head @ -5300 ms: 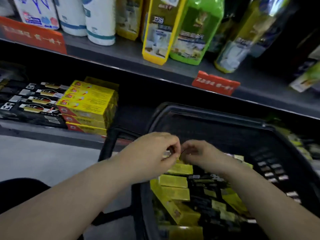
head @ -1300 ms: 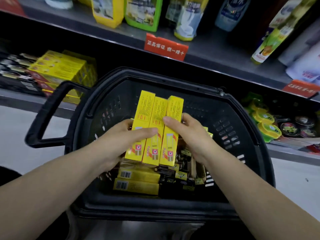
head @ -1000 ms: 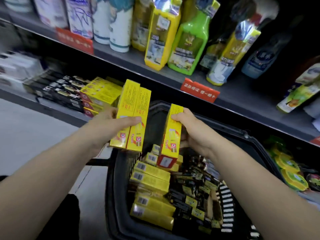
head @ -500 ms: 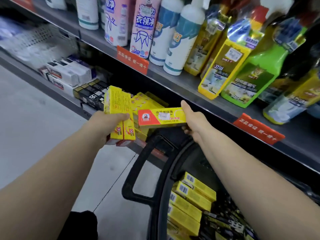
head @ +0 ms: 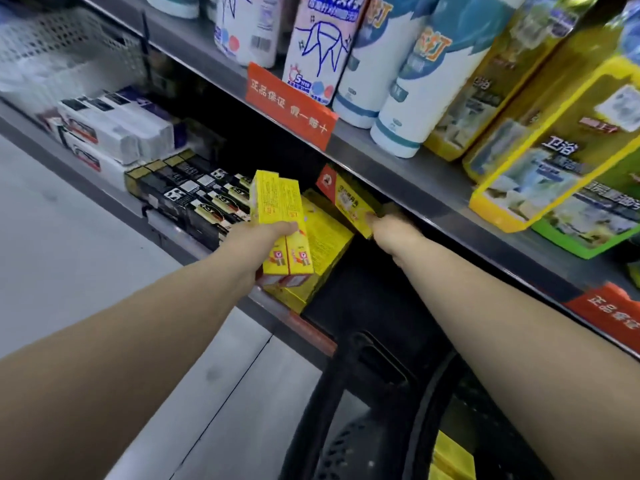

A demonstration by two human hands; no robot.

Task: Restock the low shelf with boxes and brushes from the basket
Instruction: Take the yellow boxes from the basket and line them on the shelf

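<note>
Currently | right grip (head: 389, 225) is clasping one box (head: 346, 199) over the low-shelf stack (head: 325, 240) | left grip (head: 266, 237) is clutching two boxes (head: 277, 206) just beside | risk: tilted box snagging upper shelf lip (head: 450, 220), knocking stack

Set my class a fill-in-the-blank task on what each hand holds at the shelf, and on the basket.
1. The left hand holds ___ yellow boxes.
2. The right hand holds a single box whose end is ___.
3. The basket is ___ in colour.
Missing words: two; red; black.
</note>
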